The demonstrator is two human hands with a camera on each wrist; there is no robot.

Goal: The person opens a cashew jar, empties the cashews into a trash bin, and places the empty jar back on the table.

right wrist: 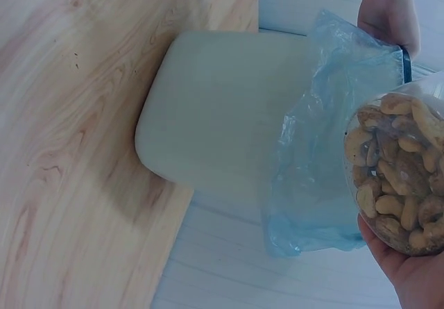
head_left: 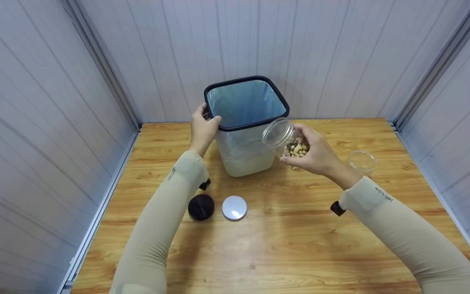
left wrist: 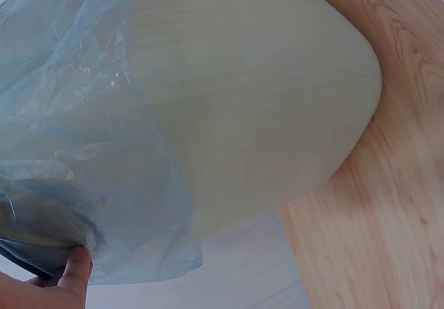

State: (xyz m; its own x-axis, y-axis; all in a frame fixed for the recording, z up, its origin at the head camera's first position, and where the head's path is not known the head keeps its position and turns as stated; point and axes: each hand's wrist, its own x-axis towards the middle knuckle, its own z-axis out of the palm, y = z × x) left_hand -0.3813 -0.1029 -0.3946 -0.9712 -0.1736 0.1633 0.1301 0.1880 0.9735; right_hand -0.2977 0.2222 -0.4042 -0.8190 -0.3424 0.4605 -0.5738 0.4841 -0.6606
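Observation:
My left hand point(head_left: 205, 130) grips the left side of the black rim point(head_left: 245, 126) of a pale trash bin point(head_left: 249, 161). A thin blue bag point(head_left: 235, 102) lines the bin and hangs over its outside in both wrist views. My right hand point(head_left: 320, 154) holds a clear plastic jar point(head_left: 275, 134) near the bin's front right corner. The jar is tilted, its uncovered mouth toward the bin. Cashews point(right wrist: 402, 173) fill its lower part, seen through the wall in the right wrist view. In the left wrist view, my left thumb point(left wrist: 78, 264) presses on the bag at the rim.
On the wooden table point(head_left: 284, 253), a black lid point(head_left: 201, 207) and a white lid point(head_left: 234, 208) lie in front of the bin. Another clear container point(head_left: 361, 161) stands to the right, beyond my right wrist. Pale panel walls point(head_left: 255, 36) enclose the back and sides.

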